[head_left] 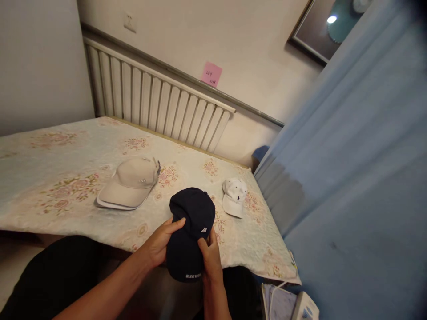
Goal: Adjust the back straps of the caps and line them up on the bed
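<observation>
**Three caps, one in both hands**

Three caps are in view: a navy cap [191, 231], a beige cap [128, 183] and a white cap [234, 196]. Two hands hold the navy one. The left hand [160, 243] grips its left side, thumb lying over the top where crown meets brim. The right hand [211, 258] closes on the right side, fingers wrapped onto the brim.

The navy cap sits at the near edge of the bed [50, 178], partly over the edge and toward the person. Its long axis runs from the bed toward the person: crown away, brim pointing at the person. White lettering runs along the brim's front edge; only part is readable, as the right hand covers the end. A small white mark sits on the crown's right side, too small to make out.

The beige cap lies left of the navy cap and farther back on the bed, brim pointing left and toward the person. The white cap lies just right of the navy cap, a little farther back, brim toward the person.

A pink note [211, 74] is stuck on the wall far behind the navy cap; its writing is too small to read. A blue curtain [360, 178] fills the space right of the navy cap and hides what lies behind it.
</observation>
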Motion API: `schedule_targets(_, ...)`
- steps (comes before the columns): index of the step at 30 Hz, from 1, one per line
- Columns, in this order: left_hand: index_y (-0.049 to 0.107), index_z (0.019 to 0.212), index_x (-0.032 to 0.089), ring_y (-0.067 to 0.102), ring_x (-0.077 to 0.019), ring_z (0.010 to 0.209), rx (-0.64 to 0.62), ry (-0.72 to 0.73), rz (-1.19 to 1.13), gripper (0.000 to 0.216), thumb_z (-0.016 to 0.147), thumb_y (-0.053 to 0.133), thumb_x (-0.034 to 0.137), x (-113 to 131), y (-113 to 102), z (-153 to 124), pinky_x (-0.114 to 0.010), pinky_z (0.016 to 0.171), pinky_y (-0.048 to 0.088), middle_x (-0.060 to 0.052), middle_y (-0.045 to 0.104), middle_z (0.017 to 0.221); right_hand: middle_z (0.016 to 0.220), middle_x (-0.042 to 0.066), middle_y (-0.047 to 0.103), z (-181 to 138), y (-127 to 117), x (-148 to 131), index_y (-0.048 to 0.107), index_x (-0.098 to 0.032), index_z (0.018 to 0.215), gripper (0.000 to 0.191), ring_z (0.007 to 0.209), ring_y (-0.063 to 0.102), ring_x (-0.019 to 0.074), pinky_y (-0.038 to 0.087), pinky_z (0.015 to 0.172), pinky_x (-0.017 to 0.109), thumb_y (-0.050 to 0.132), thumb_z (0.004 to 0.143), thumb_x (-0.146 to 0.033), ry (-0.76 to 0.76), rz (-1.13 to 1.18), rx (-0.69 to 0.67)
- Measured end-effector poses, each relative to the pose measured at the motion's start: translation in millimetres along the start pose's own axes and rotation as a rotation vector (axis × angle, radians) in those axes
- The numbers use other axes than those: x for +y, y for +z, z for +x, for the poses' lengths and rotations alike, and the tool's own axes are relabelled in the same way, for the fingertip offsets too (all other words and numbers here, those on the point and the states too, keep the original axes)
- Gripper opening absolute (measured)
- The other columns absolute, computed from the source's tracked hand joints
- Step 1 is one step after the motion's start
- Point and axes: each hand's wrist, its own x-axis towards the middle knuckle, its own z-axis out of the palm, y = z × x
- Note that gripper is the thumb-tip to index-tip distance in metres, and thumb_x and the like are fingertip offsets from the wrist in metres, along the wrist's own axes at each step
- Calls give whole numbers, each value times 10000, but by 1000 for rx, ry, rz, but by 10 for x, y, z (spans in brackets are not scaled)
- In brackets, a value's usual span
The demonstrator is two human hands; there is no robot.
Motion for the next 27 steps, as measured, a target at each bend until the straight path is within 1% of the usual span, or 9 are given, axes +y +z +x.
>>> schedule_targets(2,553,1238,138,697,-305,869,-1,-11,4,502,764,690,228,4,4,-7,-446,821,534,-161,720,1003,1261,62,622,-6,-2,11,523,-175,1285,632,1160,574,215,438,987,316,696,677,-184,11,1,13)
schedule_targets(5,581,1197,121,698,-306,862,-9,-42,17,453,770,683,232,21,18,-24,-444,818,533,-166,721,995,1259,58,624,-15,-7,34,490,-179,1316,658,1154,578,208,442,984,311,691,690,-185,15,-1,21)
schedule_targets(8,613,1140,99,701,-299,838,-39,-72,19,383,786,666,235,37,37,-46,-438,814,533,-169,725,976,1250,57,629,-27,0,46,444,-180,1354,684,1150,580,206,441,986,317,675,709,-185,29,2,8)
schedule_targets(11,630,1105,94,705,-288,809,-28,-71,20,348,790,660,239,37,36,-53,-423,799,539,-164,731,952,1220,57,648,-32,12,53,428,-182,1369,705,1132,590,211,436,993,331,677,709,-196,29,4,-3)
schedule_targets(15,631,1104,101,704,-286,813,-19,-54,14,355,779,670,237,21,6,-32,-411,790,542,-155,733,946,1225,57,644,-11,2,96,461,-178,1349,678,1170,562,213,405,1025,335,680,708,-215,4,-27,4)
schedule_targets(18,626,1110,99,706,-286,786,0,-60,9,371,769,676,236,15,-13,-13,-417,773,546,-151,736,932,1229,55,641,12,-21,153,431,-186,1371,688,1197,542,215,390,1041,345,660,723,-221,2,-80,-4)
schedule_targets(21,621,1110,96,706,-286,771,12,-60,15,376,767,678,237,13,-22,-9,-425,770,546,-150,736,921,1266,60,615,20,-31,190,407,-196,1386,695,1197,541,227,402,1032,358,643,733,-222,-9,-106,-34)
schedule_targets(27,607,1130,110,704,-284,788,18,-37,28,394,766,683,241,5,-38,-18,-431,786,540,-142,735,912,1320,73,574,8,-11,169,369,-199,1409,723,1198,544,240,416,1022,368,637,739,-238,-10,-129,-38)
